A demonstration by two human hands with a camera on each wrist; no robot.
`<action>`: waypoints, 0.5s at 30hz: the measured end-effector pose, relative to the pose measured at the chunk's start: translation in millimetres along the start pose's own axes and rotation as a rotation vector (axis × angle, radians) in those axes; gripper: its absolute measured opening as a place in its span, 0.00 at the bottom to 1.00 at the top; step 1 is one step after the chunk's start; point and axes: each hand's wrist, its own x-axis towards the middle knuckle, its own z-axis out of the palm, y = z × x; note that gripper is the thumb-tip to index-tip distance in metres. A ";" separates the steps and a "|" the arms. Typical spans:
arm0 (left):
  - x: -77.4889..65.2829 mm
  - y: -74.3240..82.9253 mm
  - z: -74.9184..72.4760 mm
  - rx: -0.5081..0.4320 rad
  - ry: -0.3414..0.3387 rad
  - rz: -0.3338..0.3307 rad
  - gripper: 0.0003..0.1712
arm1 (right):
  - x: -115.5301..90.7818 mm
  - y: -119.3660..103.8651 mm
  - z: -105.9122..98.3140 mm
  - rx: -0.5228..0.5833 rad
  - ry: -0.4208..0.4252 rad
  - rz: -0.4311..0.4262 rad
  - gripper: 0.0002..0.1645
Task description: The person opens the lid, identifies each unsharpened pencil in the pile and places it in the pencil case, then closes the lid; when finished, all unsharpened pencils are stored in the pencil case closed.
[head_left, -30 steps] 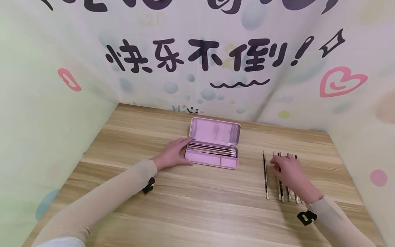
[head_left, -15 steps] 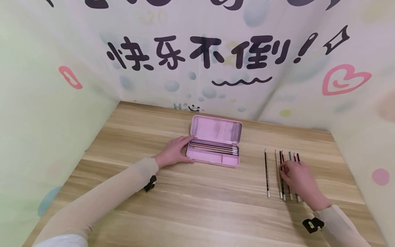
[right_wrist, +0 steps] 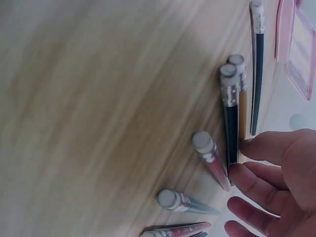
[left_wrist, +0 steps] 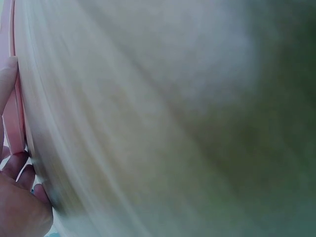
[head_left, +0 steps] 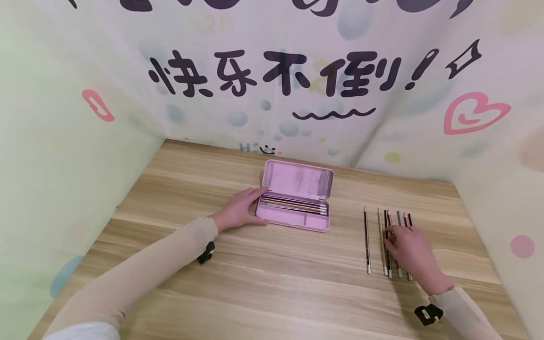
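Left hand (head_left: pixel 235 210): clasps pencil case (head_left: pixel 280 217) | right hand (head_left: pixel 414 252): bent over pencils (right_wrist: pixel 232 128), grip unclear

Arms (head_left: pixel 142 271) reach forward, hands (head_left: pixel 236 210) (head_left: pixel 414 252) apart, left thumb (head_left: pixel 257 220) and fingers (head_left: pixel 254 193) spread.

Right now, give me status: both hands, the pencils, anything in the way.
Left hand gripping open pink case at left end. Right hand at black pencil, pinch unclear. Tan pencil lies close alongside, possible snag.

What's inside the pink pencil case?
The pink pencil case holds several pencils side by side toward the back; bare pink shows in front. Anything beneath them is covered from view.
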 end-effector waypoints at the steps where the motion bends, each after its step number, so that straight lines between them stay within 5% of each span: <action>1: 0.1 -0.1 -0.1 0.003 0.001 0.002 0.64 | 0.6 -0.3 0.6 -0.006 0.004 -0.003 0.16; 7: -0.7 -1.2 -0.6 0.002 0.004 -0.001 0.64 | 2.7 -0.8 3.5 -0.012 -0.006 0.005 0.15; 15: -0.5 -2.2 1.7 -0.009 -0.002 -0.005 0.64 | 0.2 -4.6 0.7 -0.005 -0.079 0.116 0.16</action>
